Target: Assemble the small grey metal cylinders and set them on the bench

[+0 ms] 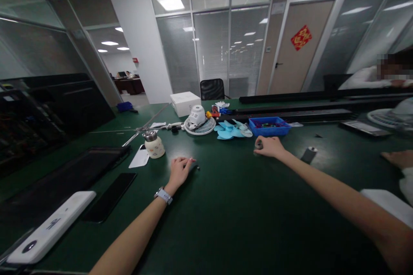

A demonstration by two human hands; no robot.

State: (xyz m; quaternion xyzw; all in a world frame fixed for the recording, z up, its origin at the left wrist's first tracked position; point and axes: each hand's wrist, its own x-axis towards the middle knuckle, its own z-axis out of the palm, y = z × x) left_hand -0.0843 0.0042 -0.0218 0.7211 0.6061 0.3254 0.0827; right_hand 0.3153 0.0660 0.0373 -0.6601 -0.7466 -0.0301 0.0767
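two bare hands had out, l hand [180, 172] and r hand [271, 147], over green table [226, 210], w/ wide open stretch of green btwn forearms [142, 227], running to bottom of view. met far limit of that room at light-blue fan blades [227, 130], blue tray [274, 132] and white fan cage [200, 129]. on l side, ran up against cream bottle [155, 148], next to white card [138, 160]; farther l and closer in, came to black phone [111, 197], then long white device [54, 227]. past r hand, had short gap before small grey cylinder [310, 153], then, well apart, another person's arm [400, 159] at far r.

with r hand, pinched small round part [258, 146] btwn thumb and fingers, just in front of blue tray, not touching it. looked greyish, partly hidden by fingertips; too small + blurred for more detail. couldn't tell if touching tabletop. with l hand, bent fingers and bunched them near thumb, low over table; couldn't tell if pinching anything. saw tiny dark piece [198, 167] just beside those fingertips, on r.
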